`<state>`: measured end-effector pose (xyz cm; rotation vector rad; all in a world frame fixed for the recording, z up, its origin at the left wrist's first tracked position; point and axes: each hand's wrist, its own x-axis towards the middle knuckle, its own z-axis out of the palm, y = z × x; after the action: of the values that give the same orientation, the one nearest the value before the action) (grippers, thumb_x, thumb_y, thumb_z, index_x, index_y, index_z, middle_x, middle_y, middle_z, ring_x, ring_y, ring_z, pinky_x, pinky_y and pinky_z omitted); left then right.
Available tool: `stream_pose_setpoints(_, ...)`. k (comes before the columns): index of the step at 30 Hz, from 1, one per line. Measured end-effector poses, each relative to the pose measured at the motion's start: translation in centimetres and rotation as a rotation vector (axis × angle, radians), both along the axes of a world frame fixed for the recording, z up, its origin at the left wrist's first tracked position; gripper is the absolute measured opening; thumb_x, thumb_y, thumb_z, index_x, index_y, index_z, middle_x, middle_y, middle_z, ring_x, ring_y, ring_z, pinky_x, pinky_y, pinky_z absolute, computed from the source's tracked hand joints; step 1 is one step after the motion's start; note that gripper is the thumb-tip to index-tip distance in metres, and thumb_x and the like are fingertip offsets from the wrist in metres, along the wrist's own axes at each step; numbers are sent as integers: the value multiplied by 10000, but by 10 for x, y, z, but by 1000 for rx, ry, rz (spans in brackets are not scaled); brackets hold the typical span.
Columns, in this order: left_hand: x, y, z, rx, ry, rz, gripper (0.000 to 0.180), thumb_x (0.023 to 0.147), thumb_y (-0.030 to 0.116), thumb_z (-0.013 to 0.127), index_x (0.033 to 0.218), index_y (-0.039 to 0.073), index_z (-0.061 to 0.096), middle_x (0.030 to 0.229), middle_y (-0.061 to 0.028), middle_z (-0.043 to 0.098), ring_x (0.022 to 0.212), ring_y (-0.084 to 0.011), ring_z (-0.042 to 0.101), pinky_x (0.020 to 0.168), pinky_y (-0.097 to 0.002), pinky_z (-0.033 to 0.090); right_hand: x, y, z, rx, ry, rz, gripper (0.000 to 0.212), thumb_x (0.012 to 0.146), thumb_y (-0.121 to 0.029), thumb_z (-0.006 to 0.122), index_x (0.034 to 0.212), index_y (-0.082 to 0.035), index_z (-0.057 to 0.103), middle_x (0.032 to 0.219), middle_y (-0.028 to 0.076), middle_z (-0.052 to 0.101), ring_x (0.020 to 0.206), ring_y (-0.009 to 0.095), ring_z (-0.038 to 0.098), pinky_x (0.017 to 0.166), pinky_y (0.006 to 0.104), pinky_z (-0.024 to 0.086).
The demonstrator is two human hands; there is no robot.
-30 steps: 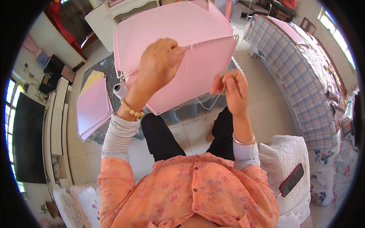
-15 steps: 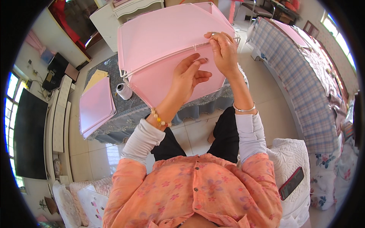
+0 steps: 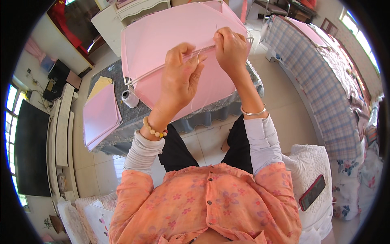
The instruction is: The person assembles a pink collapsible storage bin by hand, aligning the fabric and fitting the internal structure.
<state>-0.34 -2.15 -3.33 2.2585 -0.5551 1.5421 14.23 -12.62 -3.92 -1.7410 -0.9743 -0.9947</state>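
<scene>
Pink, wire-edged box (image 3: 170, 38) lies beneath left grip (image 3: 179, 77), closure unclear, and right grip (image 3: 231, 48), pinched on a slim needle (image 3: 216, 27)

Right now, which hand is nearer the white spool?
The left hand, above and to the right of the spool in the picture; the right hand is farther right and higher.

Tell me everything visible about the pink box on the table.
The pink box is angular, with smooth, pale panels that look like thin fabric or sheeting, edged by slim white rods. It sits on the grey cloth-covered table, one panel facing up and another facing the person. White thread shows near the seam between them, where the left hand and right hand cover parts of it; whether either touches it is unclear. The underside is hidden.
</scene>
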Motion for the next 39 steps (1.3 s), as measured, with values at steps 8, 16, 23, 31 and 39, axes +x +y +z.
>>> stream_pose_setpoints(8,-6,-2,-1,-510,284,-440,166,960,113,521,867,7,607,771,-99,596,631,-208,508,598,-297,433,3,14,1,35,-63,-106,70,828,-129,541,792,-80,575,738,77,619,738,285,591,736,418,395)
stream_pose_setpoints(16,-7,-13,8,-138,185,-174,174,907,71,584,748,16,540,637,-90,484,571,-271,474,517,-356,386,3,18,1,37,-39,-156,52,806,-127,554,798,-81,578,753,75,625,749,285,593,746,419,396)
stream_pose_setpoints(23,-9,-6,-5,88,154,-127,106,851,86,614,764,45,569,761,-88,567,699,-284,553,613,-363,452,9,26,3,50,-39,-108,72,823,-137,554,811,-76,589,787,79,644,779,299,603,775,417,397)
stream_pose_setpoints(31,-87,-45,23,565,187,-22,168,750,233,703,757,105,594,1066,-86,641,968,-270,599,799,-428,490,-21,-20,-22,391,274,213,109,934,-51,482,892,3,567,748,54,579,659,115,510,609,258,421)
stream_pose_setpoints(39,-26,47,40,481,366,424,269,789,195,696,1027,78,650,1015,-45,604,959,-230,562,769,-361,494,-53,-8,-63,61,438,460,161,901,-22,514,1050,-5,571,719,139,618,590,262,604,564,344,462)
